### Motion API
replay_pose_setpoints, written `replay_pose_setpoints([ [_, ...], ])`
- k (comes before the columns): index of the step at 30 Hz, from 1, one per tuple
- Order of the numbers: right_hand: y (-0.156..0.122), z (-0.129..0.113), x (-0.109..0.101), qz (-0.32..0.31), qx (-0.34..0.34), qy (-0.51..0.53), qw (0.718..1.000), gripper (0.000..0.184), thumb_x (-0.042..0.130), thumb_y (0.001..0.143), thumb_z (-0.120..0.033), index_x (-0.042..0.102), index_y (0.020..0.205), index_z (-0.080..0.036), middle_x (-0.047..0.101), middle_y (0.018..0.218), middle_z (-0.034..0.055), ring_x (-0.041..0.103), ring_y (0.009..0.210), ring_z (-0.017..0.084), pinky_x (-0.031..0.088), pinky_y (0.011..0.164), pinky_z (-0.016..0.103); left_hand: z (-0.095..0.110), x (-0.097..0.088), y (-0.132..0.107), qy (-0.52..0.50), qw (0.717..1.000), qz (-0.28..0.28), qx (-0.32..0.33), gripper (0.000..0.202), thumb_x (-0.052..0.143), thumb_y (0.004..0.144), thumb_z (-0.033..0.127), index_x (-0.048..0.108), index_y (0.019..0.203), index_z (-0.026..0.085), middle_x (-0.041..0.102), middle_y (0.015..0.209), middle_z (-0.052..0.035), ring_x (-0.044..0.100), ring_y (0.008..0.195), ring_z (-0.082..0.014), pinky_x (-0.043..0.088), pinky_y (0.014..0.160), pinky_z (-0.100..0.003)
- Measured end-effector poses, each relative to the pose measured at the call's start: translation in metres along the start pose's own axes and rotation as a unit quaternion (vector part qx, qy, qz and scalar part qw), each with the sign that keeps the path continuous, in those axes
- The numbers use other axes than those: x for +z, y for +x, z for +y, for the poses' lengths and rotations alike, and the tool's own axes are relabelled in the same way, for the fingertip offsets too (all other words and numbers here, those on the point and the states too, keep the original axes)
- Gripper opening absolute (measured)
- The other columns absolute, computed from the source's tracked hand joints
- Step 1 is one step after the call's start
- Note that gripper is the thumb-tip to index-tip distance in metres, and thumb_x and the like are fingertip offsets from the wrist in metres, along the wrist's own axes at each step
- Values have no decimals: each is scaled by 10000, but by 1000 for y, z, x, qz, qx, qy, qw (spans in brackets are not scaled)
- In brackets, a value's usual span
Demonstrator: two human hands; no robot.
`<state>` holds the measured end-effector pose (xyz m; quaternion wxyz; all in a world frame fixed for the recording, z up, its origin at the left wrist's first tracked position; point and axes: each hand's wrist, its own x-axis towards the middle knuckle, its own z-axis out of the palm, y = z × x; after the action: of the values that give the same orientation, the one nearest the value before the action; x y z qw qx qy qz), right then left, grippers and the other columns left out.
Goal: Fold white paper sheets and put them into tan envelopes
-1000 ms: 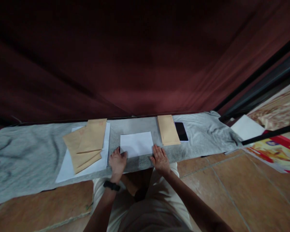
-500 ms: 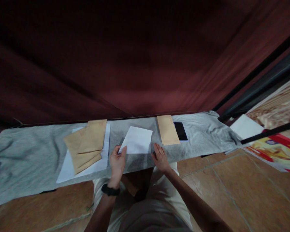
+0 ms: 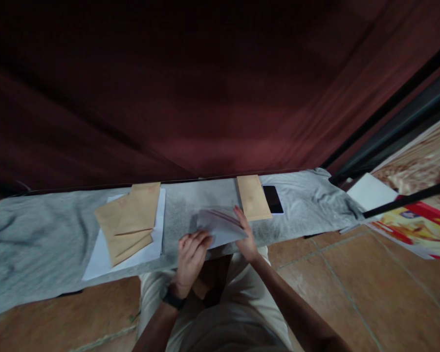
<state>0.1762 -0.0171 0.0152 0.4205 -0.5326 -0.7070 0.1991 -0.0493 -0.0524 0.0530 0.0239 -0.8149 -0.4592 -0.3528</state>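
Note:
A folded white sheet of paper (image 3: 220, 226) is lifted off the grey cloth (image 3: 51, 239) and blurred by motion. My left hand (image 3: 190, 256) grips its near left edge with curled fingers. My right hand (image 3: 246, 239) holds its right side, fingers along the edge. A black band sits on my left wrist. A single brown envelope (image 3: 253, 197) lies just beyond my right hand.
Several brown envelopes (image 3: 130, 220) lie on white sheets (image 3: 102, 254) at the left. A black phone (image 3: 273, 199) lies right of the single envelope. A dark red curtain hangs behind. Tiled floor, a white sheet (image 3: 370, 191) and printed material are at the right.
The white sheet lay flat with both hands at its near edge; my left hand lifted and turned it, and now both hands hold it raised above the cloth.

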Motion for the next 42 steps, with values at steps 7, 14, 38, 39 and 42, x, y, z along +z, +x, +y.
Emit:
replay_pose_setpoints([
  [7, -41, 29, -11, -137, -3, 49, 989, 361, 597, 891, -221, 719, 1230, -247, 610, 1419, 108, 598, 1289, 269, 514, 1055, 431, -4, 12, -63, -21, 990, -136, 13, 374, 411, 958, 135, 719, 1130, 259, 733, 1215, -62, 654, 1152, -210, 527, 972, -367],
  [14, -47, 35, -9, -201, -50, 14, 978, 440, 564, 936, -192, 633, 1368, -247, 478, 1552, 91, 474, 1415, 241, 439, 1142, 419, -14, 26, -76, -62, 983, -171, -36, 796, 351, 736, -36, 540, 1436, 294, 565, 1486, -4, 512, 1376, -170, 482, 1126, -386],
  [38, -17, 60, 8, -136, -19, -85, 987, 233, 525, 1013, -301, 753, 1035, -254, 757, 1087, 51, 677, 1042, 229, 514, 964, 400, -65, 50, -31, -174, 934, -106, -293, 237, 587, 874, 409, 735, 975, 253, 783, 968, -41, 722, 916, -225, 576, 853, -356],
  [39, -13, 58, 11, -124, -1, -90, 988, 249, 508, 1023, -318, 746, 1027, -247, 756, 1051, 57, 678, 1013, 232, 516, 943, 391, -68, 53, -25, -184, 923, -95, -325, 261, 583, 870, 454, 729, 941, 249, 781, 930, -36, 721, 874, -221, 573, 816, -341],
  [42, -4, 53, 19, -104, 42, -104, 988, 275, 468, 1041, -326, 719, 1008, -219, 743, 995, 66, 679, 967, 225, 509, 898, 345, -70, 59, -9, -202, 904, -80, -368, 306, 556, 872, 492, 708, 895, 228, 768, 871, -32, 704, 814, -208, 545, 765, -315],
])
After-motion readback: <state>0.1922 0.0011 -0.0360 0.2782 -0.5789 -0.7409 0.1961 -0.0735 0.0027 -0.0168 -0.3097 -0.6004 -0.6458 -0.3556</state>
